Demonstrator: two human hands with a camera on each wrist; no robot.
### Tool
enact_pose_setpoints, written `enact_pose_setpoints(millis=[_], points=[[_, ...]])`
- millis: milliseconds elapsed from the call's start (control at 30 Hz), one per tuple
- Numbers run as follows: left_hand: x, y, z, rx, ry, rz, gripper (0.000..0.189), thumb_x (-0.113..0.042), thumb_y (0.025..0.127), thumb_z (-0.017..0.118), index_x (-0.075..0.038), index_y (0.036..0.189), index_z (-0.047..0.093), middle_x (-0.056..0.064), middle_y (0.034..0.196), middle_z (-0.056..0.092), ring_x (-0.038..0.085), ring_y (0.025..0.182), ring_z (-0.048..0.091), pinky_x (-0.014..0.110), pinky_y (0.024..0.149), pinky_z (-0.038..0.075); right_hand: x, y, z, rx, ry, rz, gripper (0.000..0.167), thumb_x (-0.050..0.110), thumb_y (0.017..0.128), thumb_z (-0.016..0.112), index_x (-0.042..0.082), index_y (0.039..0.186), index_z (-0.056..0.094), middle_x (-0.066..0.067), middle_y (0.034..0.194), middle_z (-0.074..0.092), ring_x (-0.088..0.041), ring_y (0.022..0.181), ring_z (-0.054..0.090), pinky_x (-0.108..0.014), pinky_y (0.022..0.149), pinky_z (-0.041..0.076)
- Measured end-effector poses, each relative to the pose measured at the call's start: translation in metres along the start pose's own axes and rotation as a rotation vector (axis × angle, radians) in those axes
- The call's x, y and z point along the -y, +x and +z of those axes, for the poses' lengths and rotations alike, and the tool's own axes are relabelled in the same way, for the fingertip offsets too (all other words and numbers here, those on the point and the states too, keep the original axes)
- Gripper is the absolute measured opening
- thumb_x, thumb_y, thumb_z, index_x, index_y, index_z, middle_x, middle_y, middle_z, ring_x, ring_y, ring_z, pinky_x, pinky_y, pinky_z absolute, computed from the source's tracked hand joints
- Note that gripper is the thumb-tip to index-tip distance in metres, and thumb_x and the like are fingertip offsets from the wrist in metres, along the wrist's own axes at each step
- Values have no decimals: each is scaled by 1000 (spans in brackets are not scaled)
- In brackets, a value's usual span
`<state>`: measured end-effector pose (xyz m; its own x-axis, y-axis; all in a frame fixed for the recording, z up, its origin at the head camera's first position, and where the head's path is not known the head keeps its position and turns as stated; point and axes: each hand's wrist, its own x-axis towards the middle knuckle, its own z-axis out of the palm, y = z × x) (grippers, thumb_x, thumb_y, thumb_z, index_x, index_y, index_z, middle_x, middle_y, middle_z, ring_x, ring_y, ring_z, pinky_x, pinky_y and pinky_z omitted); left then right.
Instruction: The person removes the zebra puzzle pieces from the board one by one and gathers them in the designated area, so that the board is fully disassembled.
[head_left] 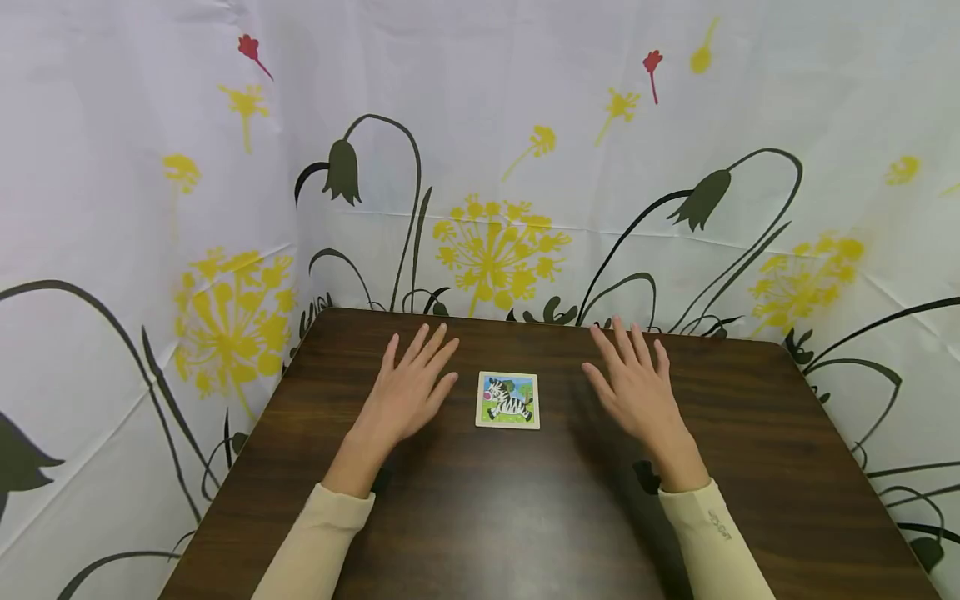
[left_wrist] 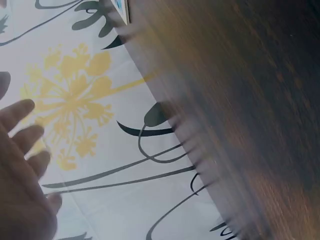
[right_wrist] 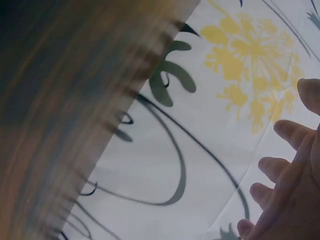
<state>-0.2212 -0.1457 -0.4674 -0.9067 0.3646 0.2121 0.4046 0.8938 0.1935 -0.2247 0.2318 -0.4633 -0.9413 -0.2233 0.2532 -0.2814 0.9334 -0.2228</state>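
A small square picture puzzle point(head_left: 507, 400) with a zebra on it lies flat on the dark table, between the two hands. To its left is my left hand point(head_left: 408, 392), palm down, fingers spread and straight. On the other side, my right hand point(head_left: 633, 383) is held much the same way, apart from the puzzle. Neither hand holds anything. In the left wrist view, only a corner of the puzzle point(left_wrist: 121, 9) shows at the top edge, and the left hand point(left_wrist: 22, 170) sits at the left. The right wrist view has the right hand point(right_wrist: 295, 180) at its right side.
The brown wood-grain table point(head_left: 510, 517) ends at a back edge just beyond the fingertips. Behind it and along the sides hangs a white cloth point(head_left: 480, 100) printed with yellow, red and dark green flowers.
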Motion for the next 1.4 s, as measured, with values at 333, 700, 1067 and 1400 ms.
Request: enact_pose_setpoints(millis=[333, 700, 1067, 1400], points=[[-11, 19, 31, 254, -213, -59, 65, -43, 113, 56, -15, 169, 39, 17, 172, 40, 39, 159, 40, 64, 127, 34, 52, 38, 15, 81, -171, -353, 43, 28, 104, 74, 24, 146, 67, -6, 136, 73, -29, 123, 71, -55, 102, 56], [-18, 27, 60, 386, -270, -181, 70, -52, 108, 60, -27, 170, 39, 17, 181, 16, 45, 168, 9, 68, 134, 7, 87, 70, 56, 297, -511, -612, 44, 21, 107, 67, 40, 147, 66, 1, 128, 77, -20, 97, 78, -43, 88, 63], [-20, 30, 55, 383, -259, -205, 69, -43, 101, 76, -24, 162, 52, 15, 180, 21, 40, 168, 13, 65, 134, 13, 99, 93, 63, 397, -731, -708, 50, 33, 111, 62, 47, 158, 52, 2, 136, 72, -20, 105, 78, -40, 90, 63], [-15, 34, 57, 398, -320, -209, 73, -40, 99, 80, -12, 159, 49, 11, 179, 26, 32, 169, 18, 63, 134, 17, 105, 113, 65, 481, -732, -768, 62, 33, 108, 68, 49, 162, 44, 2, 144, 68, -22, 103, 78, -41, 90, 64]])
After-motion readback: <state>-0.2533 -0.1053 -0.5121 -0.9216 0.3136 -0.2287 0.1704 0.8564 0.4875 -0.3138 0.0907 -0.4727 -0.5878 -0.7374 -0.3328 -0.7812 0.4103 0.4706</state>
